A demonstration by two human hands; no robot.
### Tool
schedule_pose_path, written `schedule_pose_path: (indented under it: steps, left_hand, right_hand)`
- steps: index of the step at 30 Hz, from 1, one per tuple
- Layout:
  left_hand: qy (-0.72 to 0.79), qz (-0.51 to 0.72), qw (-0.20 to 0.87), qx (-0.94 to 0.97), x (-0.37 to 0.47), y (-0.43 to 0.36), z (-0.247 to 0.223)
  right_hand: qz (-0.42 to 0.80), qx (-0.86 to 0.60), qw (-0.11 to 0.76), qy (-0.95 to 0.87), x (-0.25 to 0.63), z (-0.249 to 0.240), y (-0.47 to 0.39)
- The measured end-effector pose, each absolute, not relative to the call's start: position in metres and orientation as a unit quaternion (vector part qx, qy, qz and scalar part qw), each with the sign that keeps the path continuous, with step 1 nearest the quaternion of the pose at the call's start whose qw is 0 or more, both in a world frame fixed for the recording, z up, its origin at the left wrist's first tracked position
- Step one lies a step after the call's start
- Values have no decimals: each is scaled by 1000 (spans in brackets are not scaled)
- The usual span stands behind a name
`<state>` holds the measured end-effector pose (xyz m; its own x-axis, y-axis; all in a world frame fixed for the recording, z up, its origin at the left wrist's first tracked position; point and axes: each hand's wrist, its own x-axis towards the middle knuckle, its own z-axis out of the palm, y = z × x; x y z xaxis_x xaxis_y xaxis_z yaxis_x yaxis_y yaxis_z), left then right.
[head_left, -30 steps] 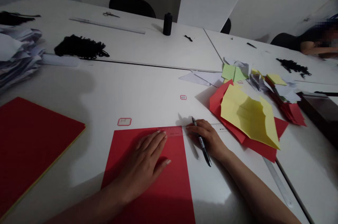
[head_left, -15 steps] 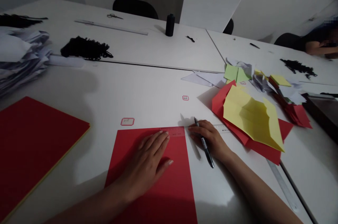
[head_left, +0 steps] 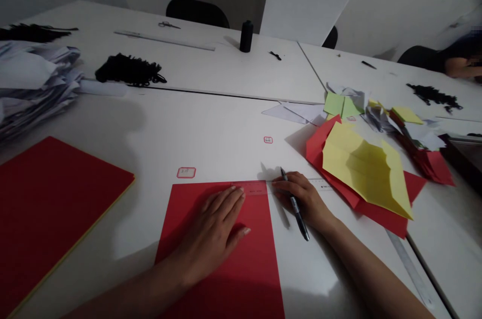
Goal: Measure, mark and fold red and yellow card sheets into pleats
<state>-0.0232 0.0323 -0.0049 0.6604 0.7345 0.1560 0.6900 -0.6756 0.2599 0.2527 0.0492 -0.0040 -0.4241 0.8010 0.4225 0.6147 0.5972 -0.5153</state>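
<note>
A red sheet (head_left: 256, 259) lies on the white table in front of me. A clear ruler (head_left: 256, 189) lies across its top edge and extends right, past the sheet. My left hand (head_left: 216, 228) rests flat on the sheet, thumb apart, fingertips at the ruler's left end. My right hand (head_left: 301, 196) is beside the sheet's upper right corner, over the ruler, with a dark pen (head_left: 299, 216) held between its fingers. The pen's tip points up and away from me, and its shadow falls on the table.
Red sheets (head_left: 64, 198) lie at the left, below crumpled white paper (head_left: 37, 88). Folded yellow paper (head_left: 365, 163) and red paper lie at the right, near a metal ruler (head_left: 408, 264). Behind are black yarn (head_left: 130, 69), a black spool (head_left: 246, 37) and scissors (head_left: 168, 24). A person sits far right.
The whole view has shifted slightly, so things appear a little farther right. Both hands, the pen, the ruler and the red sheet keep the same positions relative to each other.
</note>
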Motion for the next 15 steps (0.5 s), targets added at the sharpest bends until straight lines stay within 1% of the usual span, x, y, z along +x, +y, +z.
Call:
schedule_pose_path:
  steps: [15]
  left_hand:
    - [387,132,83,909,-23,33,-5]
  right_hand:
    - [151,-433,320,-829,254,-4,48]
